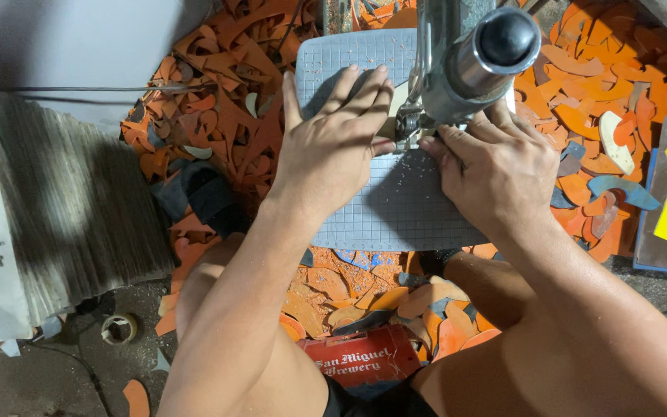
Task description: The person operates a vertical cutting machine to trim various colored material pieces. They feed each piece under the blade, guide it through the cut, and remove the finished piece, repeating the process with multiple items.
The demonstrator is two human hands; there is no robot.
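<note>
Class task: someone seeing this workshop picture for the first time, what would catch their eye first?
Two hands, left and right, press flat on a grey gridded sheet at the centre, under a metal machine head. All around lies a heap of orange scraps.

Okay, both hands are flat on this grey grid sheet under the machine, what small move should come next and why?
Probably ease the grey sheet slightly forward, keeping fingertips wide of the machine head. The left hand and right hand both press it flat, and the fingertips sit very close to the working point.
</note>
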